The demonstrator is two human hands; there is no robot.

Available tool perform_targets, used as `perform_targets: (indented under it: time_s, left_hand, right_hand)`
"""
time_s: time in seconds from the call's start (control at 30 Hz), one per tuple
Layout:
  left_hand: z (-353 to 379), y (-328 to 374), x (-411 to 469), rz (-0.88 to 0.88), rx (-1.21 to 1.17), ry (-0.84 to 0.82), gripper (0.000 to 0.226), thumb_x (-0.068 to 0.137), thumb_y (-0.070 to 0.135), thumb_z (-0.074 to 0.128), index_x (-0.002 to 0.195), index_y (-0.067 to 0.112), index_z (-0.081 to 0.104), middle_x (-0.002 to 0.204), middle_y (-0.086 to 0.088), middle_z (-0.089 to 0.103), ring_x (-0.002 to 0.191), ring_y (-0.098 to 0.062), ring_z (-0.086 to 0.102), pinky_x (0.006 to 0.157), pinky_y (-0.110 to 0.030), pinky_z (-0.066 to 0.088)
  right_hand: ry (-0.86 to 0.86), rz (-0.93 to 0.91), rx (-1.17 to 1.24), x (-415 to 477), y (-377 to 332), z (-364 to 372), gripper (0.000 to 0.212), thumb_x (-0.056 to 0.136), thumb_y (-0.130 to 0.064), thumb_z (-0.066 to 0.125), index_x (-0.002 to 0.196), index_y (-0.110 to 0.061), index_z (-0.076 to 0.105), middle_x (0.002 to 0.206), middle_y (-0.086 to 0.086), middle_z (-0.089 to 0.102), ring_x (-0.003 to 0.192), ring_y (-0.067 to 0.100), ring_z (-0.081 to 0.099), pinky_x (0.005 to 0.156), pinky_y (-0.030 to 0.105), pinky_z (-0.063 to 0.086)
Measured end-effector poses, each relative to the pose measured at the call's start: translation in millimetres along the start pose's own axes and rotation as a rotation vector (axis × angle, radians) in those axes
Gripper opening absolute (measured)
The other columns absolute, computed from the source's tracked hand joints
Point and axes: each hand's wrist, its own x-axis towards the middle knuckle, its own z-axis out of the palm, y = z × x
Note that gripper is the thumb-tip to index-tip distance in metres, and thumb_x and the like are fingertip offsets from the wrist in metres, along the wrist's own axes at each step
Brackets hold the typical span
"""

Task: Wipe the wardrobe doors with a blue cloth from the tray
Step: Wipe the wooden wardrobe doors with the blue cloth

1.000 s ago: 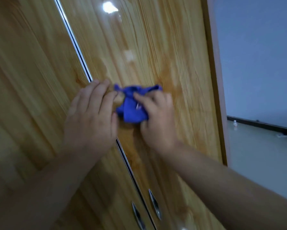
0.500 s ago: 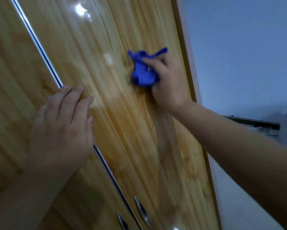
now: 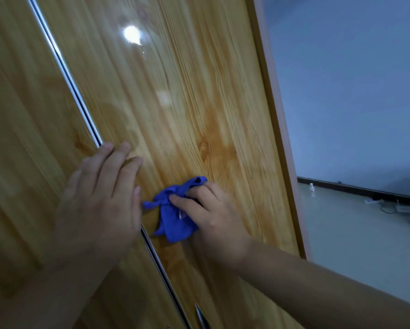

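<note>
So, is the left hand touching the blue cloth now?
Cannot tell. In the head view the blue cloth has a twisted end that reaches the edge of the left hand, but no clear contact or gap shows.

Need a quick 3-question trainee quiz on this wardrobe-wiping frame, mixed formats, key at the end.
1. True or false: the left hand holds the blue cloth.
2. The right hand presses the cloth on which door? A) the one right of the metal strip B) the one left of it C) neither
3. Fill in: the left hand lies flat across the ____ between the doors.

Key: 1 false, the right hand holds it; 2 A, on the right door; 3 metal strip.
</note>
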Motion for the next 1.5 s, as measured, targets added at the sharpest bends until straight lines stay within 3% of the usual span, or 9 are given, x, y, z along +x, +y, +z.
perform_targets:
  time_s: [0.17, 0.33, 0.57, 0.8, 1.0, 1.07, 1.23, 1.37, 1.5]
  left_hand:
    - [3.6, 1.0, -1.4, -0.031, -0.019, 0.001, 0.046, 0.101, 0.024, 0.048, 0.141, 0.005, 0.059, 0.155, -0.015, 0.051, 0.147, -0.037, 0.044, 0.111, -0.058, 0.041]
    - [10.0, -0.9, -4.1, -0.015, -0.019, 0.044, 0.045, 0.103, 0.025, 0.048, 0.142, 0.006, 0.059, 0.155, -0.014, 0.051, 0.147, -0.036, 0.044, 0.111, -0.058, 0.042]
    - [14.1, -2.9, -3.8, 0.009, -0.054, 0.092, 0.045, 0.102, 0.023, 0.050, 0.141, 0.004, 0.058, 0.154, -0.016, 0.049, 0.146, -0.036, 0.042, 0.115, -0.057, 0.041]
    - [28.4, -12.4, -7.9, 0.010, -0.089, 0.092, 0.049, 0.102, 0.027, 0.048, 0.147, 0.010, 0.051, 0.159, -0.011, 0.042, 0.151, -0.034, 0.035, 0.117, -0.060, 0.038]
    - [32.8, -17.0, -9.8, -0.014, -0.136, 0.074, 0.052, 0.102, 0.032, 0.046, 0.152, 0.017, 0.047, 0.163, -0.004, 0.037, 0.157, -0.022, 0.024, 0.121, -0.058, 0.034]
    - [29.7, -13.3, -10.3, -0.012, -0.130, 0.081, 0.049, 0.103, 0.030, 0.047, 0.149, 0.015, 0.049, 0.163, -0.006, 0.038, 0.155, -0.029, 0.030, 0.120, -0.058, 0.034]
    - [20.5, -5.1, -7.9, 0.000, -0.136, 0.089, 0.044, 0.104, 0.024, 0.048, 0.144, 0.007, 0.052, 0.157, -0.015, 0.044, 0.148, -0.038, 0.037, 0.117, -0.062, 0.036]
    - [18.3, -2.6, -8.0, -0.020, -0.145, 0.087, 0.044, 0.105, 0.024, 0.047, 0.145, 0.006, 0.052, 0.156, -0.016, 0.045, 0.148, -0.038, 0.036, 0.117, -0.063, 0.037]
    - [25.1, -3.5, -8.2, -0.023, -0.145, 0.097, 0.046, 0.104, 0.026, 0.045, 0.147, 0.010, 0.050, 0.158, -0.013, 0.043, 0.150, -0.036, 0.034, 0.118, -0.062, 0.035]
  right_hand:
    - [0.063, -0.057, -0.022, 79.7, 29.9, -29.1, 0.033, 0.086, -0.004, 0.066, 0.118, -0.003, 0.073, 0.103, 0.019, 0.066, 0.096, 0.037, 0.059, 0.084, 0.043, 0.049]
    - [0.297, 0.274, -0.032, 158.8, 89.7, -67.4, 0.045, 0.083, -0.004, 0.052, 0.123, -0.009, 0.070, 0.111, 0.012, 0.062, 0.104, 0.028, 0.056, 0.092, 0.031, 0.044]
    - [0.319, 0.528, 0.042, 52.5, 86.3, -33.3, 0.051, 0.084, 0.003, 0.055, 0.130, -0.018, 0.063, 0.114, -0.009, 0.047, 0.108, 0.012, 0.047, 0.096, 0.014, 0.038]
    - [0.035, 0.196, 0.128, -78.0, -44.3, 39.0, 0.026, 0.101, -0.022, 0.056, 0.125, -0.016, 0.065, 0.110, 0.002, 0.059, 0.097, 0.022, 0.055, 0.087, 0.028, 0.043]
    - [0.007, -0.124, -0.017, -50.1, 17.1, 12.4, 0.022, 0.100, -0.026, 0.063, 0.120, -0.017, 0.067, 0.104, 0.005, 0.064, 0.092, 0.020, 0.058, 0.083, 0.032, 0.045]
    - [0.055, 0.024, -0.033, -21.7, 61.4, -6.9, 0.012, 0.098, -0.033, 0.059, 0.108, -0.032, 0.067, 0.102, -0.005, 0.066, 0.092, 0.015, 0.062, 0.083, 0.033, 0.049]
    - [0.309, 0.513, -0.122, 19.8, 134.8, -48.9, 0.021, 0.093, -0.030, 0.049, 0.110, -0.032, 0.062, 0.112, -0.009, 0.058, 0.104, 0.006, 0.054, 0.094, 0.024, 0.047]
    - [0.317, 0.639, -0.107, -3.7, 114.1, -32.3, 0.045, 0.082, 0.004, 0.053, 0.124, -0.009, 0.064, 0.117, 0.000, 0.054, 0.107, 0.012, 0.048, 0.098, 0.004, 0.030]
    - [0.146, 0.676, -0.020, -59.8, 38.6, -4.7, 0.048, 0.087, -0.006, 0.061, 0.132, -0.022, 0.057, 0.118, -0.016, 0.039, 0.105, -0.003, 0.040, 0.099, 0.008, 0.035]
